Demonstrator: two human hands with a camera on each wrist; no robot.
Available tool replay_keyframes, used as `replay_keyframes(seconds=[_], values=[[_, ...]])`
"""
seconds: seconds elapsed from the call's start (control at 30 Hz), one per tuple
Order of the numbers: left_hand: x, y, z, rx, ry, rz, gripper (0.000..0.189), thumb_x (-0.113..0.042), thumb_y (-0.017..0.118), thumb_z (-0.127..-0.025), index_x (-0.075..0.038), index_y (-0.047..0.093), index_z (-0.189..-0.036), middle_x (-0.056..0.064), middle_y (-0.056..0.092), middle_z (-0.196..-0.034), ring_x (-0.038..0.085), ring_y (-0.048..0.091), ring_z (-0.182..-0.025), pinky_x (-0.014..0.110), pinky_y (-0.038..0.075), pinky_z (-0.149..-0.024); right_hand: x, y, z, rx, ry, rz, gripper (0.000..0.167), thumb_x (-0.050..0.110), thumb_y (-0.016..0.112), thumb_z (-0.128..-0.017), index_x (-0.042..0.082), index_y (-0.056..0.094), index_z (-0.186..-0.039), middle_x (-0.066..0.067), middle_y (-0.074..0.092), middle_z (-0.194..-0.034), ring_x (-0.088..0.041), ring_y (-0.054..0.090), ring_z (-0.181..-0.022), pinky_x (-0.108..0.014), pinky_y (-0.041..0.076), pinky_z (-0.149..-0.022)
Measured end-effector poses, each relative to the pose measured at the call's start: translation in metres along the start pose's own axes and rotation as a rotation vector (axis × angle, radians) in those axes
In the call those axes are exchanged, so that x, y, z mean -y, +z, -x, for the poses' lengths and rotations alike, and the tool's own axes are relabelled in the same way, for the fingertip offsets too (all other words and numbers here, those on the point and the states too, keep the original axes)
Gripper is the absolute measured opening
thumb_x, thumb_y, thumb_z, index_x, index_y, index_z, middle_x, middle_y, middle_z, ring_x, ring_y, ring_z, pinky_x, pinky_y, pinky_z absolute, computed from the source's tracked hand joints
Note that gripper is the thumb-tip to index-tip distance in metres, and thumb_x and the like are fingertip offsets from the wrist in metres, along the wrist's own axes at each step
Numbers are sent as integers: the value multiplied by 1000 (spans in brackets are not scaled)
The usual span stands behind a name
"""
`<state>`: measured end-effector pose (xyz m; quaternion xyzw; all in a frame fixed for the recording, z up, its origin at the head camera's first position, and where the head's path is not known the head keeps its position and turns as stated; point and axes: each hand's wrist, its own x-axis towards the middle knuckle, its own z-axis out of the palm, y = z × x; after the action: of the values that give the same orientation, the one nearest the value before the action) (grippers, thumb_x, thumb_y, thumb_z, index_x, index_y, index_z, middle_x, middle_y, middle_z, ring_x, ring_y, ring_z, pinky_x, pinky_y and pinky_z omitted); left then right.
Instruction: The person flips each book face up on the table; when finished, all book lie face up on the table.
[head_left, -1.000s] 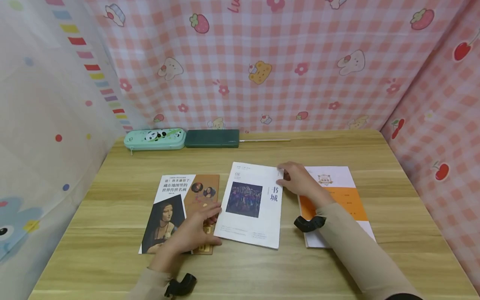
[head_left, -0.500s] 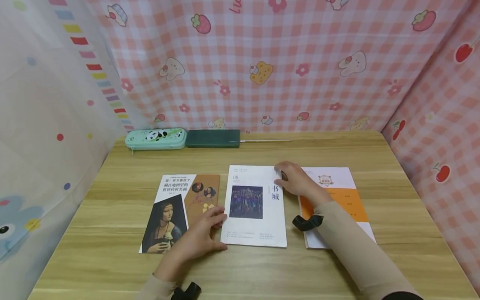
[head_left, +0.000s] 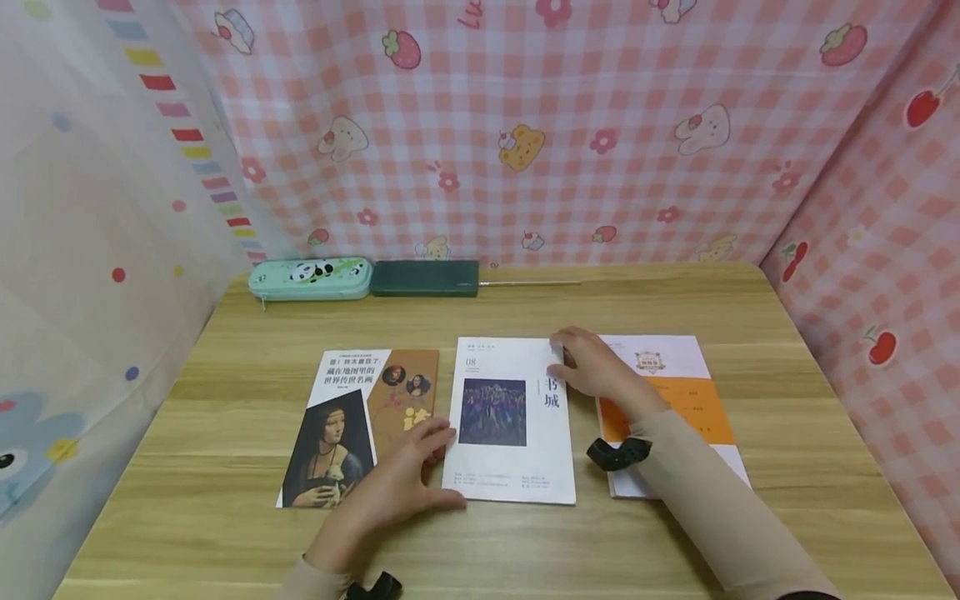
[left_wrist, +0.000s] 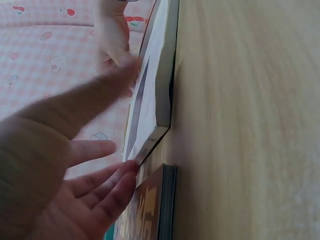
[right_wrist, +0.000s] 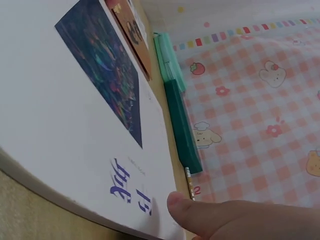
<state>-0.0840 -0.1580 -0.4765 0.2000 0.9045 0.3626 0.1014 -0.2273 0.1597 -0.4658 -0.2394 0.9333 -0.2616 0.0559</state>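
Note:
A white book [head_left: 491, 417] with a dark picture on its cover lies in the middle of the table. My right hand [head_left: 596, 362] has bent fingers and thumb at its upper right edge; in the right wrist view the thumb [right_wrist: 185, 207] overlaps the cover by the corner. At the left edge, my left hand [head_left: 401, 475] touches the book with its fingertips [left_wrist: 130, 167], while its thumb reaches toward the lower left corner. Partly under my left hand in the head view lies a brown-and-white book [head_left: 330, 450] with a portrait.
An orange-and-white book [head_left: 693, 408] lies to the right, partly behind my right forearm. Along the back stand a mint panda pencil case [head_left: 311, 279], a dark green box [head_left: 425, 278] and a thin stick [head_left: 528, 283]. A checked curtain [head_left: 495, 100] hangs behind the table [head_left: 525, 554].
The white book has turned from tilted to square with the table and slid slightly toward me. My left hand has shifted a little right along with its left edge; my right hand stays at the upper right.

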Motion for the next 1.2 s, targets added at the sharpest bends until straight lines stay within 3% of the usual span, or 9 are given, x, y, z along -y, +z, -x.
replay_keyframes(seconds=[0.13,0.3,0.53,0.7,0.83,1.2], values=[[-4,-1,-6,-59,-5,-13,85,-39,89,-77,-3,53,-146,14,45,-153,35,44,-139,54,38,-114,-2,-8,4,-60,-2,-45,55,20,73,-95,-5,54,-139,-26,52,-142,-44,50,-130,-58,42,-110],[-13,1,-19,-84,38,-66,85,-39,85,-82,-5,47,-151,16,43,-155,36,40,-142,54,36,-115,-11,-20,10,-102,26,-60,56,21,72,-95,-4,53,-142,-25,53,-143,-43,51,-130,-59,41,-109],[-27,9,-38,-56,71,-53,87,-40,81,-86,-5,40,-154,15,39,-158,33,37,-145,50,33,-118,-25,-35,22,-92,119,-99,59,23,70,-97,-2,49,-146,-25,49,-147,-45,46,-134,-61,38,-111],[-34,18,-52,-41,115,-72,84,-40,81,-86,-3,44,-152,15,41,-156,33,39,-144,49,35,-117,-35,-44,30,-94,117,-97,59,22,69,-98,-4,48,-147,-26,49,-147,-44,41,-138,-61,33,-114],[-40,25,-60,-8,111,-73,82,-43,79,-88,-6,44,-152,12,39,-158,31,37,-145,48,35,-117,-44,-48,37,-103,121,-92,59,21,69,-98,-5,48,-146,-27,49,-146,-45,40,-138,-62,31,-115],[-57,48,-75,76,182,-107,80,-43,73,-92,-1,42,-152,15,36,-160,30,36,-146,44,32,-120,-65,-55,51,-125,145,-92,56,23,66,-100,-2,48,-147,-25,50,-146,-44,41,-138,-63,32,-114]])
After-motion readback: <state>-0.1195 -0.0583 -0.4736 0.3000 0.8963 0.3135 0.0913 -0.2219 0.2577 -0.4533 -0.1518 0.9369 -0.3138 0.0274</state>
